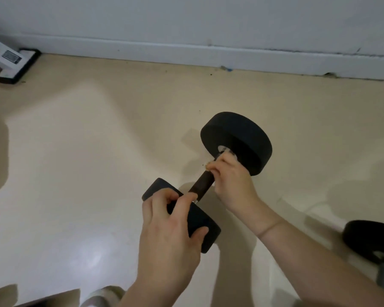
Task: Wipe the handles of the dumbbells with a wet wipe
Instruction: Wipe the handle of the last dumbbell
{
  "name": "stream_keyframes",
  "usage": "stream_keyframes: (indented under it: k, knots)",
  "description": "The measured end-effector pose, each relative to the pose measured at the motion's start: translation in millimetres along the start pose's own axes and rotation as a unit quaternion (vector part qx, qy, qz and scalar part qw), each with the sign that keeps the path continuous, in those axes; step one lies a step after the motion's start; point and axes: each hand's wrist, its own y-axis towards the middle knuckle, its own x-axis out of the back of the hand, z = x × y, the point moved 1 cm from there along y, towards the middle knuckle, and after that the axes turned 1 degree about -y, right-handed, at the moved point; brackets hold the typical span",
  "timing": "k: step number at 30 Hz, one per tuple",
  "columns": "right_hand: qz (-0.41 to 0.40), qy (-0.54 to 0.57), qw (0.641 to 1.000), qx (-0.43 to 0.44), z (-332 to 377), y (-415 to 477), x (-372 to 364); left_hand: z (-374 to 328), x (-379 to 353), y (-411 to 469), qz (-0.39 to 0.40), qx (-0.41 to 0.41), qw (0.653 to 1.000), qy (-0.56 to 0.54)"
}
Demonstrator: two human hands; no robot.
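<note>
Our left hand [171,227] grips the near head [203,224] of the dumbbell [253,151], our right hand [233,182] curls round the far end of its handle [203,185], any wipe hidden in that fist, the far head [231,127] seemingly on the floor [98,151], and a slack near grip could let it roll.

The head-worn camera looks forward and steeply down onto the floor [75,151]. It sits above and just behind the dumbbell [205,181], which lies near the lens, a little right of the frame's middle. The forearms [319,262] enter from the bottom edge. The view faces the skirting board [186,52], which runs along the top and slopes down to the right, probably from a tilted head or wide-angle distortion.
</note>
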Motion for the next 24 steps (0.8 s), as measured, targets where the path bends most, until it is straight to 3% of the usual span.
stream_keyframes:
  k: [3, 4, 6, 7, 8, 11, 12, 15, 16, 19, 20, 23, 24]
  knots:
    - [0.147, 0.02, 0.985, 0.091, 15, -31, 1, -6, -1, -4, 0.012, -0.018, 1.0, 0.005]
    - [0.136, 0.011, 0.987, 0.086, 8, -24, 4, -7, -1, -4, 0.01, -0.036, 0.999, -0.003]
    - [-0.001, -0.014, 1.0, 0.016, -10, -3, 10, -4, 3, -3, -0.01, -0.035, 0.997, -0.063]
    - [-0.029, -0.022, 0.999, -0.02, -10, -3, 10, 0, 6, -1, -0.008, -0.015, 0.995, -0.094]
    - [-0.017, -0.017, 0.999, -0.026, -4, -9, 8, 4, 9, 0, 0.002, 0.003, 0.994, -0.109]
    - [0.095, -0.001, 0.993, 0.064, 17, -43, 10, 11, 10, 0, 0.049, 0.047, 0.994, -0.091]
    - [0.086, 0.005, 0.994, 0.06, 10, -39, 13, 9, 10, 0, 0.067, 0.059, 0.993, -0.082]
    - [-0.041, -0.012, 0.997, -0.065, -12, -19, 18, 1, 8, -3, 0.07, 0.05, 0.995, -0.044]
    - [-0.033, -0.007, 0.997, -0.071, -8, -24, 16, -1, 8, -3, 0.068, 0.046, 0.996, -0.032]
    - [0.097, -0.005, 0.994, 0.042, 15, -53, 14, -4, 7, -5, 0.062, 0.029, 0.998, 0.017]
    - [0.102, -0.011, 0.993, 0.054, 9, -47, 18, -6, 6, -6, 0.062, 0.021, 0.997, 0.031]
    - [-0.017, -0.036, 0.998, -0.044, -18, -18, 30, -10, 1, -11, 0.061, 0.001, 0.996, 0.06]
    - [0.0, -0.043, 0.998, -0.055, -16, -20, 29, -12, -1, -13, 0.062, -0.004, 0.996, 0.068]
